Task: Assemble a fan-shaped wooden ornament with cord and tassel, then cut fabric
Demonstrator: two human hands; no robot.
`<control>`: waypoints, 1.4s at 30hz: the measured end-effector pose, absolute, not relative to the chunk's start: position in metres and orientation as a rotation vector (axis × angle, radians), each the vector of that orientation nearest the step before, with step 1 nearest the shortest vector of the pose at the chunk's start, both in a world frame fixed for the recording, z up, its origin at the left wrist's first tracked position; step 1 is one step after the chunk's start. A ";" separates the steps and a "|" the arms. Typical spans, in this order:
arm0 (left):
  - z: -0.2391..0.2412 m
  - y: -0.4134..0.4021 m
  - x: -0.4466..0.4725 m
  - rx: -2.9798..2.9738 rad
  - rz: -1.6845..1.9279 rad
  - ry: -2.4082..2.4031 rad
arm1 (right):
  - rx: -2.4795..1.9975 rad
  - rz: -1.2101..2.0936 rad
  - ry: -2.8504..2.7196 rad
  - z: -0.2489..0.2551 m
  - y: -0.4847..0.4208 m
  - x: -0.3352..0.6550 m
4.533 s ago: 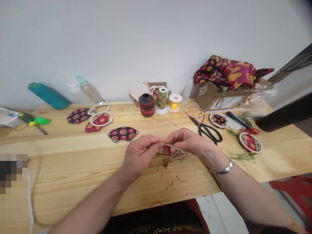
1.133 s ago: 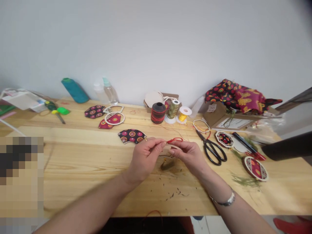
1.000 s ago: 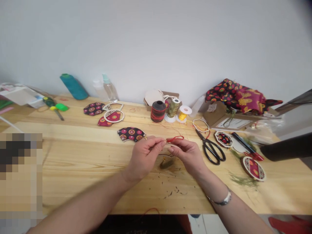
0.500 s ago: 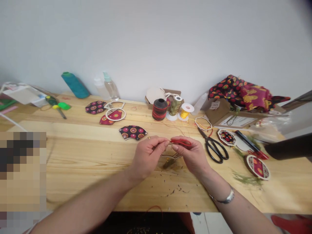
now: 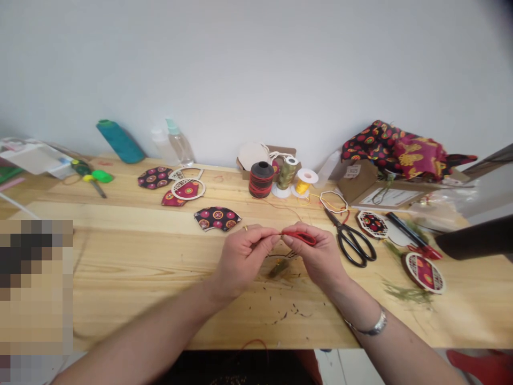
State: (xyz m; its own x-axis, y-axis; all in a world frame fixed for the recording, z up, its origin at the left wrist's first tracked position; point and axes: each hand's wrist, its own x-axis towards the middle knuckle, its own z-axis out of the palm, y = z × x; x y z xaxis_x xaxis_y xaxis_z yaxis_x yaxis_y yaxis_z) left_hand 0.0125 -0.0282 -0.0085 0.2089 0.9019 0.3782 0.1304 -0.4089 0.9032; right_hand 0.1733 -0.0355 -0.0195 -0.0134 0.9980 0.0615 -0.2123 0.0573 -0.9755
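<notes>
Over the middle of the table my hands nearly meet at the fingertips. The thumb and index finger of my left hand are pinched at one end of a red cord. My right hand pinches the same cord close by, its doubled loop lying along the fingers. Below the hands shows part of a fan-shaped openwork frame, mostly covered by my fingers. An olive tassel is under it. Black-handled scissors lie to the right of my right hand.
A fan-shaped patterned piece lies beyond my left hand. Spools of red-black, olive and yellow thread stand by the wall. At right are an oval ornament and a cardboard box with fabric. Dark scraps dot the tabletop.
My fingertips have drawn slightly closer together on the red cord, and its loop has tilted a little downward to the right. The view has shifted slightly.
</notes>
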 end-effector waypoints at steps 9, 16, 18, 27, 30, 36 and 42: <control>-0.007 -0.029 0.012 1.843 1.284 0.955 | -1.066 1.218 -1.107 -0.016 -0.034 0.175; -0.010 -0.027 0.011 1.872 1.300 0.911 | -1.055 1.275 -1.099 -0.016 -0.035 0.176; -0.010 -0.027 0.011 1.877 1.298 0.901 | -1.056 1.293 -1.092 -0.016 -0.035 0.176; -0.009 -0.028 0.011 1.887 1.343 1.042 | -1.061 1.315 -1.076 -0.015 -0.037 0.176; -0.010 -0.029 0.012 1.909 1.416 1.059 | -1.066 1.329 -1.064 -0.015 -0.037 0.176; -0.014 -0.029 0.011 2.000 1.492 1.011 | -1.040 1.349 -1.059 -0.016 -0.036 0.176; -0.013 -0.028 0.013 1.990 1.499 1.022 | -1.013 1.374 -1.052 -0.017 -0.036 0.176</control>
